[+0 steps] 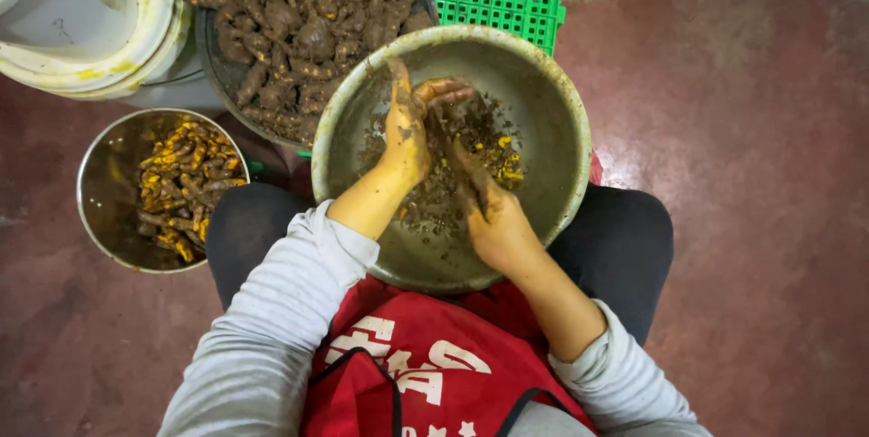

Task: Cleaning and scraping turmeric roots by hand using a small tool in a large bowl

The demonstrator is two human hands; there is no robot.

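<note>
Now, root: a muddy brown piece (450, 120), over the big metal bowl (561, 102) on the lap.
Left hand (407, 134): fingers curled, gripping root.
Right hand (493, 220): fingers pressed on root.
Crate (507, 2): green plastic grid, behind bowl.
Bucket (90, 20): white, round, top left.

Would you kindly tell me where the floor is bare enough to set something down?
Bare red floor lies right of the big bowl and past the green crate. The left is crowded: small bowl, root tray and white bucket.
</note>
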